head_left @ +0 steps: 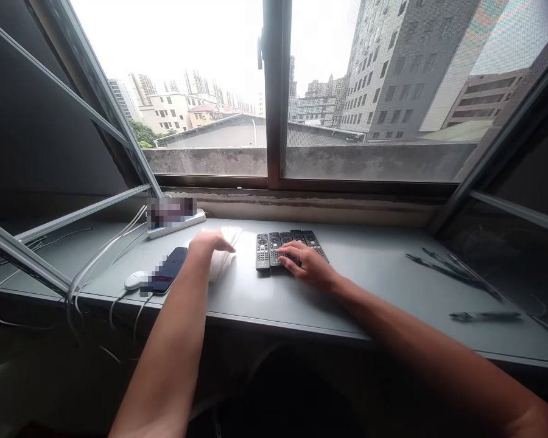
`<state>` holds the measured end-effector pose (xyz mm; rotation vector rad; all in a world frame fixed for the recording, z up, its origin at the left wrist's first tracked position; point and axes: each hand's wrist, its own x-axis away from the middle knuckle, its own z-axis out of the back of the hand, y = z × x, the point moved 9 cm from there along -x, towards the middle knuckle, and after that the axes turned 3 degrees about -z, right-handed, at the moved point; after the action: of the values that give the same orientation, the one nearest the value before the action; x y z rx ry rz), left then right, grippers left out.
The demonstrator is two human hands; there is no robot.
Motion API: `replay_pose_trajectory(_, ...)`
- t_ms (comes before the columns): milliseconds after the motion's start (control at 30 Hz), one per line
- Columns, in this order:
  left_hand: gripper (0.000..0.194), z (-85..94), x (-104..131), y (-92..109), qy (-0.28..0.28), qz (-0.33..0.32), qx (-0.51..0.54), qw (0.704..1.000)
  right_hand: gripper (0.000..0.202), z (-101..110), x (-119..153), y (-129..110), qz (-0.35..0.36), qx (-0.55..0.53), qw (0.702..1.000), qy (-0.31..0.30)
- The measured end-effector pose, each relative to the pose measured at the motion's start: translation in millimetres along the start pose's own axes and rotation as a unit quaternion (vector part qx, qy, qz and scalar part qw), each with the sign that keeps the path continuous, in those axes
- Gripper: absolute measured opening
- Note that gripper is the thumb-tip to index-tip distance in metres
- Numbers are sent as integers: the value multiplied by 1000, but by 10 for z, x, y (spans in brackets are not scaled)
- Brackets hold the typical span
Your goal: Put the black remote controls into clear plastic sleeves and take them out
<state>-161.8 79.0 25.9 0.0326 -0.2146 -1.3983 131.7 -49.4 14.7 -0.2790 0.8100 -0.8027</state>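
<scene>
Several black remote controls [262, 250] lie side by side on the grey tabletop [256, 301]. My right hand [304, 263] rests over the ones at the right, its fingers spread and touching their keys. Left of the remotes, my left hand [211, 241] is at a stack of thin, whitish translucent sheets or bags [220, 263]. Its thumb and a finger point right over the stack; the other fingers are hidden behind the hand, so its hold on the stack cannot be made out.
A phone [167, 277] and a round white charger [134, 280] with cables lie at the left. Behind them is a white power strip [178, 224]. Dark pens [485, 317] are at the right. Metal frames stand at both sides, with a window [276, 91] behind.
</scene>
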Motion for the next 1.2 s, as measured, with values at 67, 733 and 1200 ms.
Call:
replay_pose_trajectory(67,107,-70,-52,67,-47,17,-16,999,29,0,-8,-1,0,2,1000,-1)
replay_pose_trajectory(733,134,-160,-249,114,-28,22,1,999,30,-3,-29,29,-6,-5,1000,0)
replay_pose_trajectory(1200,94,-707,-148,274,59,-277,-7,959,30,28,-18,10,-8,-5,1000,0)
